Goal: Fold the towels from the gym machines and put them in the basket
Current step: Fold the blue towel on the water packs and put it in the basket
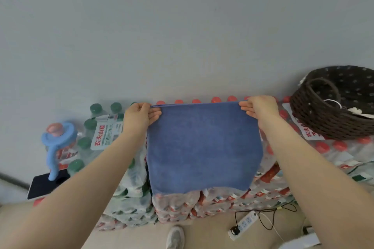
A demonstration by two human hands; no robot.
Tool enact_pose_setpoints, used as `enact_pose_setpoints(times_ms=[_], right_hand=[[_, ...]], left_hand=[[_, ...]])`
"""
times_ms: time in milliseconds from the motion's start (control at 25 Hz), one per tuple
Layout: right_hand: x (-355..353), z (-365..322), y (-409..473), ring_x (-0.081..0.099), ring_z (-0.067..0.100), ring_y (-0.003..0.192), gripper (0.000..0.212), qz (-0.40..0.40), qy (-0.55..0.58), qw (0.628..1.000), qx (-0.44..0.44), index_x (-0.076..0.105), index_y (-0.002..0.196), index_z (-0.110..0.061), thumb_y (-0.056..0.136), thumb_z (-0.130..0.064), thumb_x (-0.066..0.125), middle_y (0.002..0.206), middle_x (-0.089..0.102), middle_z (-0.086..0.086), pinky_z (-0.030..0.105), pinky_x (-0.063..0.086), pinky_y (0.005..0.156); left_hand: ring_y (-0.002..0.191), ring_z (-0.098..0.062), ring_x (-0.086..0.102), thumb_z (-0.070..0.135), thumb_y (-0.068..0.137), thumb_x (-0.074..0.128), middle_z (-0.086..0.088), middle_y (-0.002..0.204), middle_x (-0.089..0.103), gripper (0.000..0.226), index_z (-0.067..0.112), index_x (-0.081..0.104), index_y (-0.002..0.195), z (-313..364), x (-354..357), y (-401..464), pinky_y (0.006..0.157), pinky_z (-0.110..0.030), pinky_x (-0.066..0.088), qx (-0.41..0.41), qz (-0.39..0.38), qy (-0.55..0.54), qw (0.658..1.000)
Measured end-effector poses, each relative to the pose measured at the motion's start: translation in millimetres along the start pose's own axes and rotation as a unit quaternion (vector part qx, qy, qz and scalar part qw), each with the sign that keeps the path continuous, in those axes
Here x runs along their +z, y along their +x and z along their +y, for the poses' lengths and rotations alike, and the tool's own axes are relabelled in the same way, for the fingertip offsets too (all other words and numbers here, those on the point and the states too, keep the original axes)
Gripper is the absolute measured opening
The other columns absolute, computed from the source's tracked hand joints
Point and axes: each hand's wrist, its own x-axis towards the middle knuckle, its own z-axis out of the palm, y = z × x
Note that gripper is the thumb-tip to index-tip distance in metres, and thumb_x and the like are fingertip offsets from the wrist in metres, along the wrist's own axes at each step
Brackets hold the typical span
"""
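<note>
Blue towel (204, 145) hung doubled between my hands — left hand (139, 116) and right hand (260, 108) each pinched a top corner, taut to square the edges — basket (332, 117) waited right.

The towel (204, 145) at centre frame was matt blue cloth with a soft, fuzzy nap. At right, the basket (323, 119) was dark, rough wickerwork; the bottle packs (222, 200) below were wrapped in glossy clear plastic.

Bare forearms — pale sneaker (175, 237)
</note>
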Motion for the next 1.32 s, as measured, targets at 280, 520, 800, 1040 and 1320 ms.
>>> enact_pose_setpoints(times_ms=[280,520,800,1040,1320], right_hand=[[39,-5,62,0.054,0.015,0.089,0.028,0.053,-0.140,0.983,-0.106,0.057,0.111,-0.011,0.083,-0.006,0.054,0.105,0.064,0.003,0.025,0.039,0.065],[38,21,66,0.041,0.025,0.126,0.072,-0.078,-0.212,0.970,-0.089,0.005,0.147,-0.024,0.089,-0.004,0.045,0.137,0.046,0.001,0.026,0.038,0.082],[-16,47,18,0.035,0.023,0.135,0.050,-0.088,-0.281,0.946,-0.138,0.034,0.141,-0.010,0.093,-0.016,0.049,0.147,0.036,0.006,0.034,0.030,0.107],[-67,86,-37,0.056,0.026,0.099,0.030,0.001,-0.281,0.940,-0.195,0.050,0.119,-0.008,0.090,-0.011,0.048,0.110,0.057,0.009,0.033,0.042,0.079],[-84,121,-80,0.049,0.018,0.076,0.017,-0.013,-0.166,0.978,-0.124,0.047,0.108,-0.004,0.092,-0.006,0.041,0.088,0.051,0.005,0.028,0.039,0.061]], left_hand=[[0.071,-0.012,0.063,0.013,0.096,0.040,-0.006,0.079,0.063,0.013,0.010,0.050,0.088,2,37,68,0.063,-0.017,0.053,-0.014,-0.009,0.018,1.000],[0.074,-0.013,0.056,0.011,0.093,0.043,0.001,0.084,0.058,0.023,0.006,0.038,0.116,-8,46,70,0.071,-0.025,0.047,0.069,-0.035,0.184,0.980],[0.091,-0.015,0.053,0.012,0.091,0.046,-0.003,0.105,0.058,0.030,0.011,0.052,0.120,-18,14,4,0.082,-0.027,0.041,0.116,-0.022,0.298,0.947],[0.069,-0.018,0.056,0.018,0.092,0.045,-0.001,0.078,0.059,0.009,0.013,0.052,0.089,-50,-13,-85,0.062,-0.027,0.040,0.093,0.054,0.257,0.960],[0.093,-0.020,0.050,0.021,0.095,0.042,-0.002,0.102,0.054,0.021,0.010,0.052,0.110,-94,-7,-145,0.079,-0.031,0.038,0.005,0.098,0.224,0.970]])
